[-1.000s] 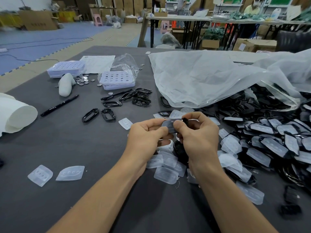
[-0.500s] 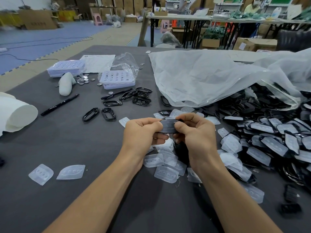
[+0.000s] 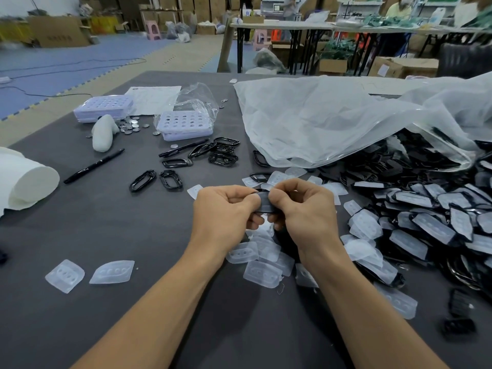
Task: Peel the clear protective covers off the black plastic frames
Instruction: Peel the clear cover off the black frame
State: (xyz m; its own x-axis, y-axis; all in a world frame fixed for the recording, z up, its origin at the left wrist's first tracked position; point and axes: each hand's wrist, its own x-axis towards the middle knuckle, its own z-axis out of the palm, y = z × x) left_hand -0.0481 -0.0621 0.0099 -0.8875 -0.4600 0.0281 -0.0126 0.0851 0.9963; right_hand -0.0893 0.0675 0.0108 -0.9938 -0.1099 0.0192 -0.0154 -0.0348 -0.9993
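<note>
Seems mid-peel: left grip [image 3: 223,211] and right grip [image 3: 300,211] both pinching one black frame [image 3: 263,202] at frame centre, above the desk [image 3: 106,222]. Probably calls next for catching an edge with a thumbnail and peeling away. Counted: two loose covers [image 3: 111,271] lower left, roughly nine bare frames [image 3: 171,179] upper centre, covered pile [image 3: 426,227] at right beyond counting.

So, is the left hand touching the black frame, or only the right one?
Touching. The head view shows the left hand and the right hand both pinching the black frame between thumb and fingers.
</note>
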